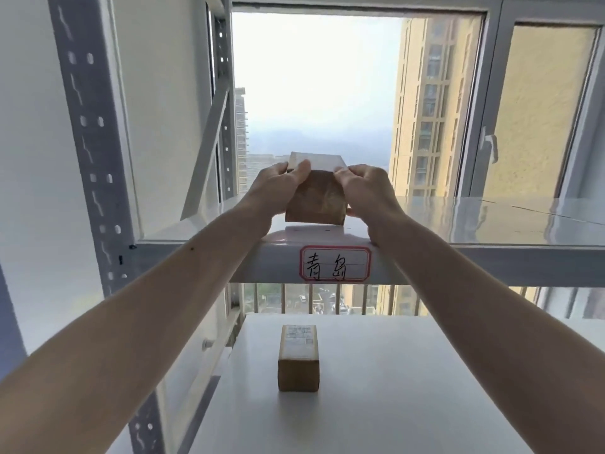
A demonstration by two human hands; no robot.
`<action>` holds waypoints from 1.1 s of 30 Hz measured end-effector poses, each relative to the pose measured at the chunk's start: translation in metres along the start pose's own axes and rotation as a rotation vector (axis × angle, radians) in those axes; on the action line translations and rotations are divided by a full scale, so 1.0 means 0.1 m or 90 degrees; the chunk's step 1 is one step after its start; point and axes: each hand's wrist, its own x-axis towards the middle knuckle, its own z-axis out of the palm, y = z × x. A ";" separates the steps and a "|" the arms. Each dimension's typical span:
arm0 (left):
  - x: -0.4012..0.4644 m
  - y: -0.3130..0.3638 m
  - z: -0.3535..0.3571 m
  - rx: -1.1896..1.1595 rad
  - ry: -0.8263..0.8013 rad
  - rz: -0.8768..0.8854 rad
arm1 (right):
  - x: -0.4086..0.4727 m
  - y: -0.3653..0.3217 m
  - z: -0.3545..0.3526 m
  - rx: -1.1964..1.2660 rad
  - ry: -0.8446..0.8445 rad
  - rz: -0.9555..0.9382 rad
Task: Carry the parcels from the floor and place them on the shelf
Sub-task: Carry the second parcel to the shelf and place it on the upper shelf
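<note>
A small brown cardboard parcel [316, 199] with a white label on top stands on the upper shelf board [474, 221], near its front edge. My left hand [278, 185] grips its left side and my right hand [366, 188] grips its right side, thumbs over the top label. A second brown parcel [298, 358] with a shipping label lies on the lower shelf board [409, 371], directly below. Both forearms reach up across the shelf's front beam.
The white metal rack has a perforated upright [88, 142] at left and a diagonal brace [206, 152]. A red-bordered handwritten label [335, 264] sticks on the front beam. Behind is a window [314, 80] with tall buildings outside.
</note>
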 end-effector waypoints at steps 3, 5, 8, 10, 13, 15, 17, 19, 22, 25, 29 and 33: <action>0.07 -0.06 0.01 0.017 -0.007 -0.025 | 0.05 0.02 0.01 -0.049 -0.005 0.001; 0.09 -0.08 0.01 0.033 -0.008 -0.025 | 0.06 0.03 0.02 -0.087 -0.014 -0.015; 0.07 -0.06 -0.01 0.084 -0.022 -0.012 | 0.05 0.03 0.04 -0.110 -0.019 -0.036; 0.05 -0.04 -0.04 0.128 -0.039 -0.003 | 0.05 0.04 0.03 -0.106 -0.028 -0.041; 0.03 -0.05 -0.09 0.166 -0.061 0.006 | 0.04 0.04 -0.02 -0.104 -0.068 -0.057; 0.02 -0.06 -0.12 0.194 -0.083 0.025 | 0.03 0.04 -0.05 -0.125 -0.092 -0.071; 0.01 -0.06 -0.16 0.230 -0.100 0.037 | 0.04 0.04 -0.09 -0.153 -0.112 -0.092; 0.01 -0.05 -0.18 0.278 -0.092 0.032 | 0.03 0.03 -0.12 -0.167 -0.125 -0.099; 0.06 -0.07 -0.20 0.323 -0.075 0.019 | 0.07 0.02 -0.14 -0.192 -0.135 -0.073; 0.13 -0.06 -0.21 0.340 -0.083 0.008 | 0.13 0.04 -0.15 -0.229 -0.153 -0.045; 0.21 -0.06 -0.18 0.381 -0.086 0.012 | 0.21 0.07 -0.14 -0.261 -0.163 -0.057; 0.31 -0.08 -0.14 0.395 -0.096 0.009 | 0.33 0.10 -0.12 -0.275 -0.159 -0.050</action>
